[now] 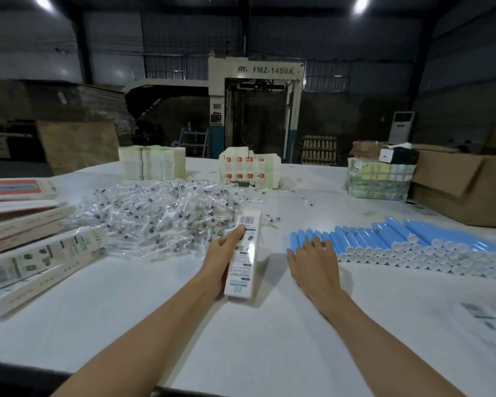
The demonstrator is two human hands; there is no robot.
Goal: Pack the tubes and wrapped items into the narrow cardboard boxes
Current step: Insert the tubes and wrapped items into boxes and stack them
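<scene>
Near blue tubes [384, 242], left hand [221, 260] grips narrow box [247, 253].

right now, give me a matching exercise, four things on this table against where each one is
Things:
1. narrow box
2. blue tubes
3. wrapped items
4. brown carton

Places:
a. loose heap beyond the left hand
b. far right edge of the table
c. gripped in the left hand
d. stacked rows beside the right hand

Pairs: 1-c, 2-d, 3-a, 4-b
</scene>
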